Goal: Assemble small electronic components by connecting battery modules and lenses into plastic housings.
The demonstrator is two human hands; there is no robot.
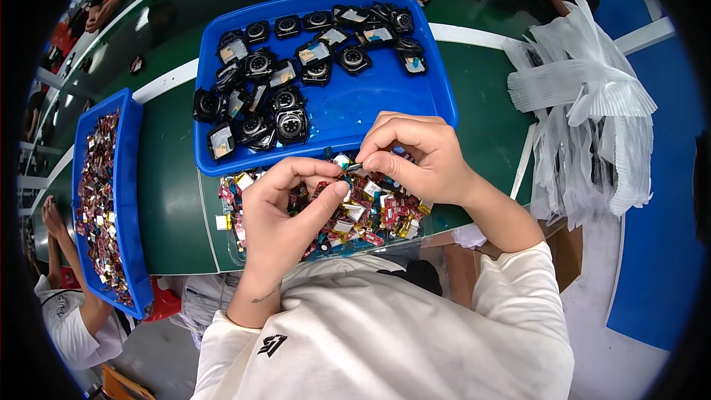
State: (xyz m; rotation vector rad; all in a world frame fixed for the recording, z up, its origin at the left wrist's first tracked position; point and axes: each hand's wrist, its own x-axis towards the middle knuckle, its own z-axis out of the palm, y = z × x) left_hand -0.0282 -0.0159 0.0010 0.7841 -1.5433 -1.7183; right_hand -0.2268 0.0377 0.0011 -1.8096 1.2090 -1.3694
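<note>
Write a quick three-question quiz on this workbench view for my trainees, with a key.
1. Are the left hand and right hand far apart or close together?
2. Where do the black watch-like cases lie? A) On the floor B) In the blue tray C) In the right hand
3. Fill in: the table top is ____.

Key: 1. Close together, at a small dark part. 2. B. 3. Green.

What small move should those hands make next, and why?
Perhaps firm up the grip on the small dark piece: the right hand pinches it, with the left hand close beside it, over a pile of small parts where it could get lost if dropped.
</note>
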